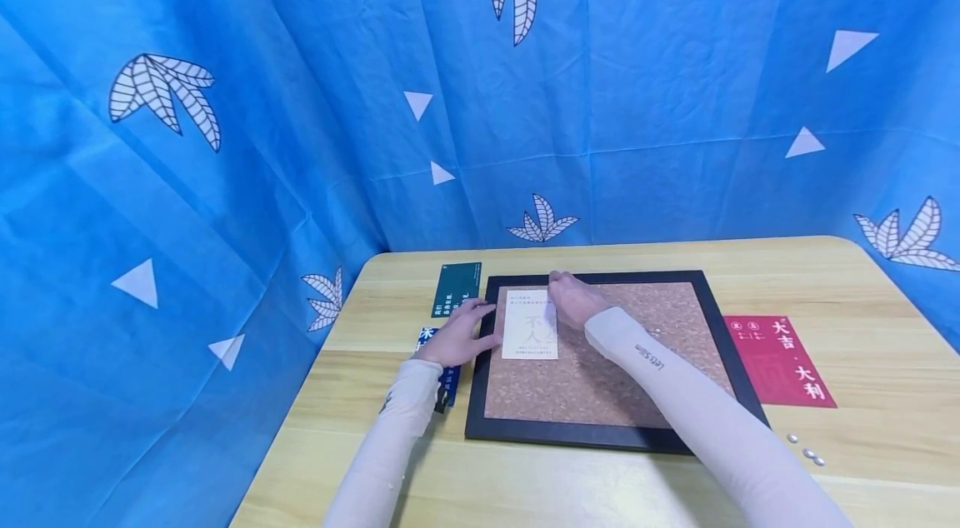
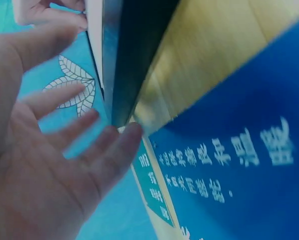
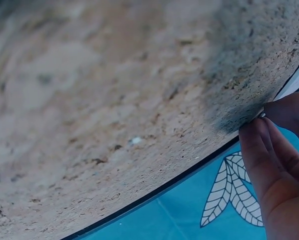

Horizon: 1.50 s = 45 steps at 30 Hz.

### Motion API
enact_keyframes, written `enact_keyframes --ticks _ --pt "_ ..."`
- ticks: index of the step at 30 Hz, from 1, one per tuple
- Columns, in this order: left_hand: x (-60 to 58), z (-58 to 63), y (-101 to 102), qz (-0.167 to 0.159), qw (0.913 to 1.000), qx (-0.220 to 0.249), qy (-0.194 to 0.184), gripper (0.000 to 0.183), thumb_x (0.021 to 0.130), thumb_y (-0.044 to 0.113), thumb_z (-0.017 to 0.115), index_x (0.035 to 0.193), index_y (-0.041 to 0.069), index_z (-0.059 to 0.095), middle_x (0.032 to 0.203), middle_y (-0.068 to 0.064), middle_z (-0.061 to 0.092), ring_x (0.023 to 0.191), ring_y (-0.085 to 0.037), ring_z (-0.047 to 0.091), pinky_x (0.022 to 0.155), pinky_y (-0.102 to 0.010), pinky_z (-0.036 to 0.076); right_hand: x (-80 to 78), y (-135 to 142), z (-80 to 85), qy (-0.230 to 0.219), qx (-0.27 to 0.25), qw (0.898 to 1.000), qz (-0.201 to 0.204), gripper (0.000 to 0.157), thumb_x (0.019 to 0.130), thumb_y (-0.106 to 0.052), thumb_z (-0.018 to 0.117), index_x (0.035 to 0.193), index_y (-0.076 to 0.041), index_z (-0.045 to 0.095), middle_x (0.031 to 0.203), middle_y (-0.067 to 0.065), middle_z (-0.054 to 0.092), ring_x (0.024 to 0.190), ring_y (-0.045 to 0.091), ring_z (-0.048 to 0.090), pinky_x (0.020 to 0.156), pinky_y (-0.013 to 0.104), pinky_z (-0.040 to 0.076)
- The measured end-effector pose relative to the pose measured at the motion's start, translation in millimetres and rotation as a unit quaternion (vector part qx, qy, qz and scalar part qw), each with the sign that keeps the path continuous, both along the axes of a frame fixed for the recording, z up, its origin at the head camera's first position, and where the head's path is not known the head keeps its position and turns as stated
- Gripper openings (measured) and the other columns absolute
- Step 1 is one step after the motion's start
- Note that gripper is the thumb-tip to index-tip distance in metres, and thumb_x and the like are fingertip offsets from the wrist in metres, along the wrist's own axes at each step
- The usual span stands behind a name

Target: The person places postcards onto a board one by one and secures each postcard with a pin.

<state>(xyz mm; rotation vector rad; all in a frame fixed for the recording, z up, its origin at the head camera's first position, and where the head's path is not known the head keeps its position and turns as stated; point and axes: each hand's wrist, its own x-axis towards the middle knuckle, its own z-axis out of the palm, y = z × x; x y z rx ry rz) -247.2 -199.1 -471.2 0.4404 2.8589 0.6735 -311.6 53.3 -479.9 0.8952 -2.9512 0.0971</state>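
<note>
A cork board (image 1: 600, 403) in a black frame lies on the wooden table, with a cream card (image 1: 528, 332) bearing printed characters near its upper left corner. At the card's upper right corner, my right hand (image 1: 576, 301) pinches a small silvery thumbtack (image 3: 262, 114) against the cork; the fingertips hide most of it. My left hand (image 1: 459, 336) is spread beside the board's left edge, thumb and fingertips close to the card's left side. The left wrist view shows its fingers (image 2: 112, 160) loosely extended, holding nothing, near the frame's side.
Left of the board lie a dark green card (image 1: 457, 285) and a blue card (image 2: 239, 125), the latter partly under my left hand in the head view. A red card (image 1: 780, 370) lies to the right. Several loose thumbtacks (image 1: 792, 438) sit nearer me. Blue curtains (image 1: 637, 95) hang behind the table.
</note>
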Motion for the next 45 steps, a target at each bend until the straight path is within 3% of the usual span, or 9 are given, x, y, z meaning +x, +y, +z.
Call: enact_keyframes --ticks 2,5,8,16,21,25,29,33,45 --pt "0.2 -0.7 0 0.034 0.9993 0.014 0.000 0.067 0.099 0.038 0.068 0.155 0.007 0.046 0.152 -0.019 0.048 0.136 -0.034 0.052 0.111 -0.053 0.049 -0.7 0 0.8 -0.010 -0.004 1.000 -0.001 0.020 0.093 0.001 0.068 0.113 0.003 0.070 0.108 0.015 0.069 0.089 0.020 0.071 0.080 0.028 0.062" --pt "-0.8 -3.2 2 0.078 0.9963 0.034 -0.011 0.068 0.099 0.037 0.069 0.153 0.003 0.048 0.135 -0.017 0.059 0.119 -0.028 0.061 0.104 -0.048 0.054 -2.1 1 1.2 -0.039 -0.022 0.999 -0.013 0.017 0.093 0.003 0.066 0.107 -0.002 0.074 0.113 0.014 0.069 0.095 0.022 0.071 0.084 0.031 0.062" --pt "-2.6 -6.0 4 0.099 0.9935 0.049 -0.030 0.066 0.098 0.035 0.071 0.151 0.000 0.050 0.132 -0.018 0.063 0.118 -0.028 0.063 0.102 -0.047 0.055 -2.8 2 1.5 -0.058 -0.045 0.997 -0.023 0.019 0.093 0.005 0.065 0.102 -0.005 0.078 0.115 0.013 0.069 0.097 0.023 0.071 0.087 0.033 0.062" --pt "-5.5 -11.7 8 0.119 0.9903 0.047 -0.053 0.070 0.096 0.031 0.075 0.149 -0.004 0.049 0.138 -0.021 0.064 0.121 -0.029 0.063 0.103 -0.047 0.055 -1.4 5 0.0 -0.059 -0.092 0.994 -0.011 0.021 0.093 0.006 0.065 0.107 -0.003 0.077 0.108 0.012 0.070 0.092 0.021 0.067 0.082 0.033 0.060" --pt "-5.5 -12.2 6 0.137 0.9852 0.070 -0.076 0.070 0.094 0.030 0.077 0.149 -0.003 0.050 0.136 -0.020 0.065 0.110 -0.025 0.065 0.094 -0.042 0.059 -1.2 7 -0.8 -0.072 -0.125 0.989 -0.010 0.024 0.094 0.006 0.063 0.113 -0.002 0.073 0.109 0.013 0.070 0.101 0.026 0.070 0.091 0.039 0.060" --pt "-4.4 -10.6 5 0.146 0.9784 0.106 -0.101 0.069 0.093 0.027 0.078 0.149 -0.004 0.050 0.129 -0.019 0.064 0.102 -0.025 0.070 0.081 -0.038 0.063 -3.3 10 0.5 -0.094 -0.162 0.982 0.002 0.019 0.094 0.009 0.057 0.104 0.000 0.070 0.107 0.017 0.070 0.100 0.029 0.068 0.088 0.043 0.059" --pt "-4.7 -8.8 4 0.149 0.9757 0.116 -0.111 0.067 0.093 0.025 0.078 0.147 -0.004 0.051 0.123 -0.016 0.062 0.095 -0.022 0.070 0.074 -0.034 0.063 -3.6 15 2.6 -0.109 -0.203 0.973 0.001 0.027 0.095 0.007 0.056 0.119 0.007 0.068 0.119 0.023 0.070 0.107 0.033 0.067 0.090 0.045 0.058" --pt "-6.0 -7.4 4 0.154 0.9753 0.111 -0.113 0.064 0.094 0.025 0.078 0.145 -0.004 0.053 0.119 -0.014 0.061 0.090 -0.021 0.068 0.075 -0.034 0.062 -1.5 21 5.4 -0.114 -0.236 0.965 -0.008 0.040 0.096 0.003 0.057 0.135 0.010 0.061 0.131 0.026 0.066 0.115 0.035 0.067 0.098 0.047 0.057" --pt "-6.0 -4.8 6 0.156 0.9760 0.100 -0.114 0.064 0.095 0.025 0.076 0.146 -0.004 0.052 0.125 -0.016 0.062 0.096 -0.023 0.068 0.080 -0.036 0.063 4.6 53 12.9 -0.107 -0.311 0.944 -0.035 0.039 0.094 0.000 0.060 0.132 0.011 0.062 0.120 0.026 0.069 0.105 0.034 0.070 0.093 0.048 0.059"
